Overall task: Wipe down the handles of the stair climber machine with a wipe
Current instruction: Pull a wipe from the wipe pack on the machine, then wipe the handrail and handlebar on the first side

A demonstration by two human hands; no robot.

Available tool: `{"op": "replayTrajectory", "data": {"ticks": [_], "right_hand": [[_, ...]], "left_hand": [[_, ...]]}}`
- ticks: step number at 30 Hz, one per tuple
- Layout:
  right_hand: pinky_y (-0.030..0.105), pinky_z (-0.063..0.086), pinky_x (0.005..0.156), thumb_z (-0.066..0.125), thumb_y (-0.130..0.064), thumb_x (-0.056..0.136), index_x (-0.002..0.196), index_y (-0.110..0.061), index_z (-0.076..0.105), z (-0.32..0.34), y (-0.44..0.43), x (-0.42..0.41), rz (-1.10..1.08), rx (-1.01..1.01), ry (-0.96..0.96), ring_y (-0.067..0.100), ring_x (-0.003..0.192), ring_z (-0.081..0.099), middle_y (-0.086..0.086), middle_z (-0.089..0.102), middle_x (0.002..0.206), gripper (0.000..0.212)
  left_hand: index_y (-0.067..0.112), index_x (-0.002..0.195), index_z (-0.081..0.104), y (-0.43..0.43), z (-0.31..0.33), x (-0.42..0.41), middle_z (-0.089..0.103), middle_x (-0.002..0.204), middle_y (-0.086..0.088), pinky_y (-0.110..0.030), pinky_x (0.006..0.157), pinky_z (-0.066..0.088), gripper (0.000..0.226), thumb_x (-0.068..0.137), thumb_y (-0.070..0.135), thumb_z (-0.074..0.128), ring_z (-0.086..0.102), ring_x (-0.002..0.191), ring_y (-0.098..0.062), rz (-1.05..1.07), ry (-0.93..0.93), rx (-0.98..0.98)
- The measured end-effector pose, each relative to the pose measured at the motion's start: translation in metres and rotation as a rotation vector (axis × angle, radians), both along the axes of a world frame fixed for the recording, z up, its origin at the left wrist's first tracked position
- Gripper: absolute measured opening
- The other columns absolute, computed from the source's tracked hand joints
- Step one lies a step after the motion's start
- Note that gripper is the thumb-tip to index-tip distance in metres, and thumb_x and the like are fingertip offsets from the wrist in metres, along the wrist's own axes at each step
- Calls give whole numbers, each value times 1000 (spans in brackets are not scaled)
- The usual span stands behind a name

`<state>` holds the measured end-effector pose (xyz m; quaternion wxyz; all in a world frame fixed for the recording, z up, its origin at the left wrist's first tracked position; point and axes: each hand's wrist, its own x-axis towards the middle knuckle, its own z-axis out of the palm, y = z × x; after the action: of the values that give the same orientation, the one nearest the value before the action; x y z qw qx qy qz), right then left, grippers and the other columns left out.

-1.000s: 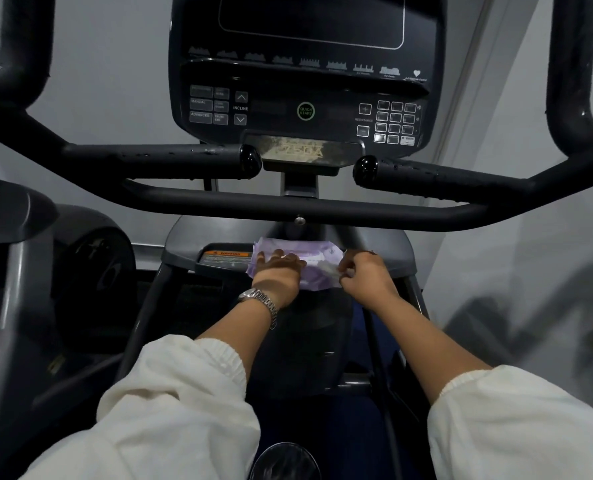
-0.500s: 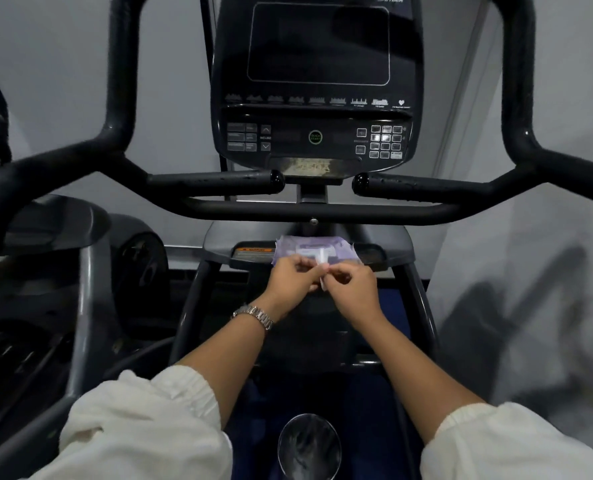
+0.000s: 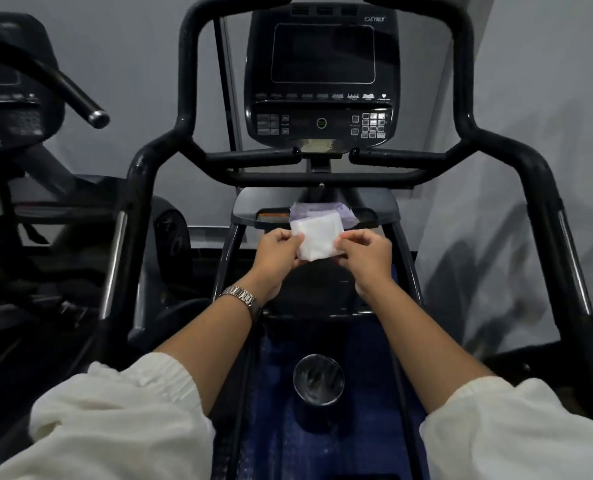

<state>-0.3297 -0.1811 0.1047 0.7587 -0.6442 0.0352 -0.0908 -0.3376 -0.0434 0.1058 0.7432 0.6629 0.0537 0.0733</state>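
Wipe held between both hands at the stair climber

Head view: hands meet in front of the machine's lower shelf. The left hand [image 3: 277,255] pinches the left edge of a folded white wipe [image 3: 317,239], its fingers [image 3: 290,240] closed on the sheet; the right hand [image 3: 366,254] pinches the right edge the same way, fingers [image 3: 348,241] closed on it. The wipe hangs between them, lifted clear of the shelf [image 3: 250,207], with a purple wipe packet [image 3: 345,216] lying on that shelf just behind it. A metal watch [image 3: 241,295] sits on the left wrist, and white sleeves [image 3: 122,420] cover both upper forearms. Above, the black handles [image 3: 253,157] run in toward the console [image 3: 322,81] from both sides, untouched, well apart from the wipe. A shiny cup [image 3: 318,381] stands low between the forearms. Another machine [image 3: 18,109] stands to the left.
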Motion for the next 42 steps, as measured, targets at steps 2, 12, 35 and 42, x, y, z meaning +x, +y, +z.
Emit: {"op": "replayTrajectory", "data": {"ticks": [2, 12, 35, 42], "right_hand": [[26, 55, 59, 61, 10, 82, 85, -5, 61, 0, -2, -21, 2, 37, 59, 18, 78, 63, 4, 61, 82, 16], [23, 49, 62, 55, -2, 85, 87, -10, 70, 3, -13, -77, -28, -318, 79, 15, 77, 62, 3, 68, 84, 17], [42, 55, 75, 45, 3, 92, 100, -1, 55, -1, -9, -100, 234, 191, 445, 31, 91, 63, 18, 63, 93, 14], [42, 58, 78, 68, -2, 82, 108, 5, 60, -9, 8, -119, 398, 160, 461, 32, 91, 69, 20, 68, 104, 27]], "left_hand": [[4, 92, 53, -3, -1, -22, 62, 106, -20, -32, 75, 57, 8, 96, 10, 50, 63, 98, -28, -18, 33, -11], [12, 88, 56, -28, -4, -74, 66, 97, -17, -41, 80, 57, 10, 96, 13, 50, 66, 96, -31, 61, -3, 178], [17, 93, 69, -32, -17, -114, 66, 103, -7, -33, 74, 58, 32, 65, 12, 84, 65, 90, -19, 2, -6, 570], [6, 95, 63, -18, -17, -148, 62, 84, -3, -12, 54, 45, 30, 70, 5, 79, 59, 72, -10, -5, 88, 449]]}}
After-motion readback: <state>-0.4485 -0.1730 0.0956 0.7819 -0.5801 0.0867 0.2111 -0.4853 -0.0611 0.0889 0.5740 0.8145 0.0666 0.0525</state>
